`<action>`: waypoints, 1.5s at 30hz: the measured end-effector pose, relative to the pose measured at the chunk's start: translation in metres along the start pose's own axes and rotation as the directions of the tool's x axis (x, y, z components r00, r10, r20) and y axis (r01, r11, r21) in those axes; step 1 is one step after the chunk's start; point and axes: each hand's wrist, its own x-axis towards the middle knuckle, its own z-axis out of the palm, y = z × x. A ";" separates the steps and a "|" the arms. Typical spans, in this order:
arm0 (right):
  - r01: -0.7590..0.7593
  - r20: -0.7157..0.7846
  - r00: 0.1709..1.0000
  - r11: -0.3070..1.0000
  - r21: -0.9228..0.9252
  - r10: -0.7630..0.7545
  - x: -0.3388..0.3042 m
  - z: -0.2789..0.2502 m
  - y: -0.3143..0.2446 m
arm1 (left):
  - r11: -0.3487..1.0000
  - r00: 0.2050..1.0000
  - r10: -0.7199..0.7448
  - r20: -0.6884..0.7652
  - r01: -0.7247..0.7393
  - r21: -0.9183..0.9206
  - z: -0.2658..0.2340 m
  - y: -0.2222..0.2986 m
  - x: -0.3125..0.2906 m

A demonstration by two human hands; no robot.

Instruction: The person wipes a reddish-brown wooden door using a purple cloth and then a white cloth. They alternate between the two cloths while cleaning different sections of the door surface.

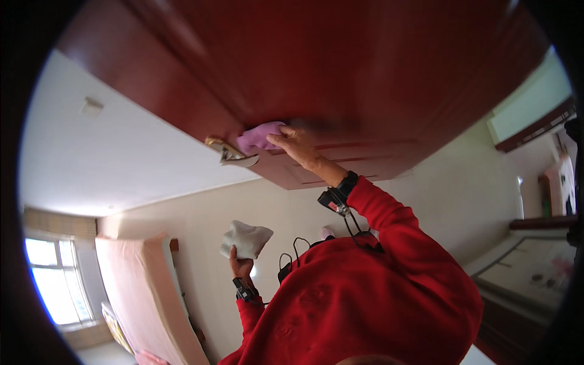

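A large dark red panelled door (pixel 340 67) fills the upper part of the view. My right hand (pixel 298 146) is closed on a pink cloth (pixel 263 135) and presses it against the door, just beside the metal door handle (pixel 234 155). Lower down and to the left, my left hand (pixel 240 266) grips a folded grey-white cloth (pixel 246 239), held away from the door. Most of the left fingers are hidden behind that cloth. Both wrists carry black strapped devices, with cables running from them.
To the left stands a bed with a pale pink cover (pixel 143 292), near a bright window (pixel 58 280). A white wall switch (pixel 92 107) is at the upper left. Dark wooden furniture (pixel 517 304) with a light panel is at the lower right.
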 end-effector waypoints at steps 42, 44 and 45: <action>-0.045 -0.741 0.634 0.967 0.249 0.220 -0.373 -0.411 0.099 | 0.698 0.444 0.524 0.727 -0.713 -0.067 0.262 -0.095 -0.076; -0.069 -0.746 0.628 0.971 0.230 0.221 -0.372 -0.404 0.093 | 0.650 0.510 0.665 0.546 -0.755 -0.086 0.283 -0.072 -0.081; -0.080 -0.751 0.618 0.969 0.235 0.233 -0.372 -0.400 0.091 | 0.651 0.509 0.678 0.530 -0.751 -0.112 0.292 -0.063 -0.083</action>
